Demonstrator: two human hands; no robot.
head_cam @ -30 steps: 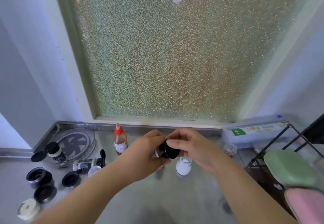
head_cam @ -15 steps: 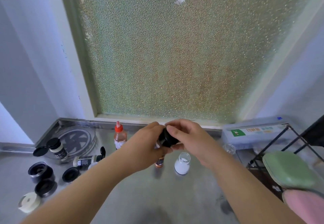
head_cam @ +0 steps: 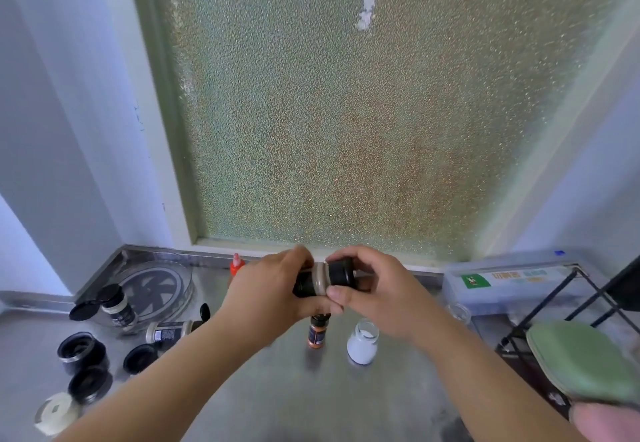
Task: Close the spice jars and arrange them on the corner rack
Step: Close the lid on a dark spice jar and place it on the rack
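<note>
A grey steel counter [head_cam: 277, 389] is running along under a tall frosted, pebbled window pane [head_cam: 346, 112]. Above its middle, the left hand [head_cam: 273, 289] is gripping the body of a small dark spice jar with a pale band [head_cam: 313, 281], held sideways, while the right hand [head_cam: 377, 289] is pinching its black cap [head_cam: 341, 271] between thumb and fingers; the lid appears seated, likely being tightened.

Most of the task seems to be still waiting. At the left, a pale-labelled jar with its flip lid hanging open [head_cam: 116, 304] is standing, another similar jar [head_cam: 169, 330] is lying on its side, and loose black lids [head_cam: 81, 355] are sitting nearby. Nearer the middle, a small jar of orange powder [head_cam: 317, 336] and an open glass bottle of white powder [head_cam: 362, 343] are standing just beside each other. The black wire corner rack [head_cam: 568, 299], far right, is holding no jar that I can see.
</note>
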